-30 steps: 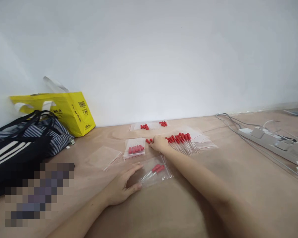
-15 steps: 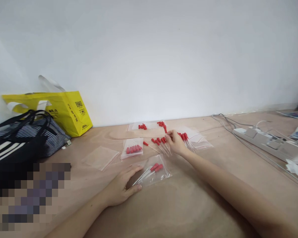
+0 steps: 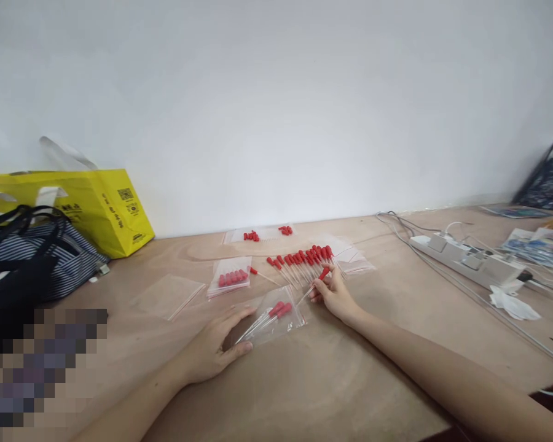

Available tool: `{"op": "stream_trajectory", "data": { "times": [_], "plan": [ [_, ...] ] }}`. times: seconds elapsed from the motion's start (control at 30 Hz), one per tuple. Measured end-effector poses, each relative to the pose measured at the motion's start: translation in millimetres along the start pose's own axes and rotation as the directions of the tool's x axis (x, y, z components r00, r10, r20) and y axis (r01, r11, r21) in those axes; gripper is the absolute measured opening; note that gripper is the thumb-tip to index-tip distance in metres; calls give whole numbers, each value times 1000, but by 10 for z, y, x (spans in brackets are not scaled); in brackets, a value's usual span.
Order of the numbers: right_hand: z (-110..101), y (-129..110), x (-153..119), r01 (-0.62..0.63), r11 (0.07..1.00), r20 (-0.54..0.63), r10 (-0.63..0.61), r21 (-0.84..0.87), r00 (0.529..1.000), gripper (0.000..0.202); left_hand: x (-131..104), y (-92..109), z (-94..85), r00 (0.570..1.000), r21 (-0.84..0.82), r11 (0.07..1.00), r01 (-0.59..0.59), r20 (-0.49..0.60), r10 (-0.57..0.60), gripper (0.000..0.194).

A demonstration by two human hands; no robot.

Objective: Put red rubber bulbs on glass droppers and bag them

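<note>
My right hand point(image 3: 335, 296) pinches a thin dropper with a red bulb point(image 3: 324, 273), its tip pointing down-left toward a clear zip bag point(image 3: 288, 322). That bag holds a few red-bulbed droppers point(image 3: 276, 309). Beside its left end my left hand point(image 3: 221, 344) lies on the table, thumb and fingers apart, touching the bag's edge. A row of several red-bulbed droppers point(image 3: 299, 261) lies just behind my right hand. One single dropper point(image 3: 265, 276) lies left of the row. A stack of bags with several red bulbs point(image 3: 233, 278) sits behind my left hand.
Flat clear bags lie at left point(image 3: 168, 298) and behind the row point(image 3: 357, 261). Loose red bulbs point(image 3: 286, 230) rest near the wall. A yellow bag point(image 3: 115, 212) and striped bag point(image 3: 80, 255) stand left. A white power strip point(image 3: 465, 261), cables and tissue point(image 3: 513, 304) are at right.
My right hand has come nearer from the far red bulbs, now with a dropper in its fingers. My left hand stays by the bag. The view has turned slightly right.
</note>
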State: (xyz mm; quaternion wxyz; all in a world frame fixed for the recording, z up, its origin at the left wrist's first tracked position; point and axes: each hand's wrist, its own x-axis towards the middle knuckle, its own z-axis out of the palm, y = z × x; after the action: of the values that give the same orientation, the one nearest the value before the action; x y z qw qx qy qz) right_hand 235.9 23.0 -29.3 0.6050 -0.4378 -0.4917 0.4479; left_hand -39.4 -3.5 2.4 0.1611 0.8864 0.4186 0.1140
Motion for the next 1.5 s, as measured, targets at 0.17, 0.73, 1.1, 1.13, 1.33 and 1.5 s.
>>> {"op": "stream_trajectory", "data": {
  "times": [0.17,0.73,1.1,1.13,1.33,1.5],
  "plan": [
    [5,-38,-36,-86,988,-7,88,129,996,46,3,27,-7,1000,27,1000,1,9,-1,51],
    [13,-185,-147,26,936,568,190,-351,800,30,-7,13,13,999,-11,1000,-28,-21,28,49],
    [197,-99,-108,-77,988,546,140,-137,826,32,10,82,-24,1000,-19,1000,-2,19,2,51],
    [204,-105,-116,-59,991,558,119,-124,821,30,11,84,-24,1000,-24,1000,-6,17,6,50],
    [104,-167,61,-31,911,483,246,-411,841,19,-2,79,-21,1000,-30,1000,-8,5,8,51],
    [344,-269,485,162,740,291,47,-653,956,9,-8,93,-40,1000,-48,999,-21,-13,21,49]
  ]
}}
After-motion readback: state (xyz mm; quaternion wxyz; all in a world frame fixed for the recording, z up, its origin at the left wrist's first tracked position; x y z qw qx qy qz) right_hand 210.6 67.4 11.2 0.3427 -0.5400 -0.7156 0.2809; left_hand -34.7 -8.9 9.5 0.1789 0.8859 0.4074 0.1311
